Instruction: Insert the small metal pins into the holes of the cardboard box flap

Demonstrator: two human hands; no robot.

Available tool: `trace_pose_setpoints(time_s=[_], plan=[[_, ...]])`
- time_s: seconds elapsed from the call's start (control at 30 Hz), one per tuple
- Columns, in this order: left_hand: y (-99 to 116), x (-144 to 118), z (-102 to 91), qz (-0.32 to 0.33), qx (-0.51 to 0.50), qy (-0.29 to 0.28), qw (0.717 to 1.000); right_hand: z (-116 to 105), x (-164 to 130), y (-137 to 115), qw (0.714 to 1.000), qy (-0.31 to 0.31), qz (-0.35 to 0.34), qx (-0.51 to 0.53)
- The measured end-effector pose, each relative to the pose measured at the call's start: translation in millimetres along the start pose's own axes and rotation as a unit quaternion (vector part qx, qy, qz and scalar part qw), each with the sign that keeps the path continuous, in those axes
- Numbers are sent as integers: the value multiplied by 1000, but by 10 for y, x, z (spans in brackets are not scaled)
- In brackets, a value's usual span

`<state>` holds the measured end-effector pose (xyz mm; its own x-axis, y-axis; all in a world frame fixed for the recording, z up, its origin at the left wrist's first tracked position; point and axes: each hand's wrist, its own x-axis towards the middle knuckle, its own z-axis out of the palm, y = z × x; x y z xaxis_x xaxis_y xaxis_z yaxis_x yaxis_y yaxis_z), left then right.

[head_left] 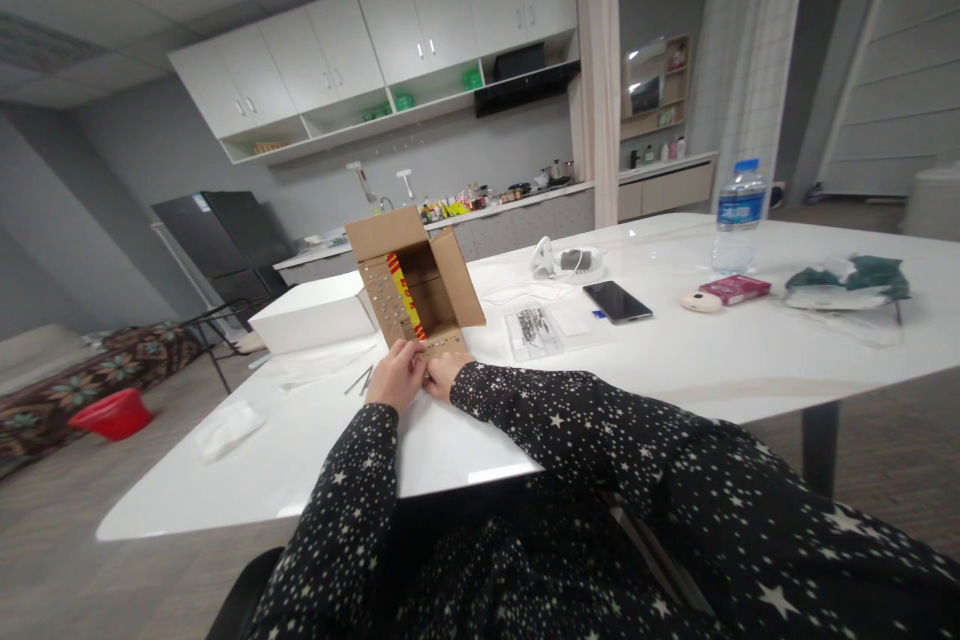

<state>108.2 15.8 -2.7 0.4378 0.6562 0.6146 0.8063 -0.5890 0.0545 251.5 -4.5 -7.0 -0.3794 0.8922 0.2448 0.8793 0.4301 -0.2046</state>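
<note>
An opened cardboard box (384, 305) stands on the white table with its flaps spread. Rows of small shiny pieces dot its left side, and a yellow and red tape strip (406, 298) runs along it. My left hand (397, 375) is closed at the near lower edge of the box, fingers bent against the cardboard. Close beside it, my right hand (448, 375) is also closed, its fingertips meeting the left ones. Whatever lies between the fingers is too small to make out. Thin dark sticks (358, 380) lie left of my left hand.
A clear plastic case (534, 332) of small dark metal pieces lies right of the box. Beyond it are a phone (618, 302), a white fan-like device (566, 262), a water bottle (739, 215) and a dark red pack (735, 290). A white box (315, 315) stands behind on the left.
</note>
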Motion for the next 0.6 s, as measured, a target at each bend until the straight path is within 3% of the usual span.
trace_pose_setpoints(time_s=[0.6], plan=[[76,-189,-118,4,-23,-62,998,2,12,5,1000,-1,1,6]])
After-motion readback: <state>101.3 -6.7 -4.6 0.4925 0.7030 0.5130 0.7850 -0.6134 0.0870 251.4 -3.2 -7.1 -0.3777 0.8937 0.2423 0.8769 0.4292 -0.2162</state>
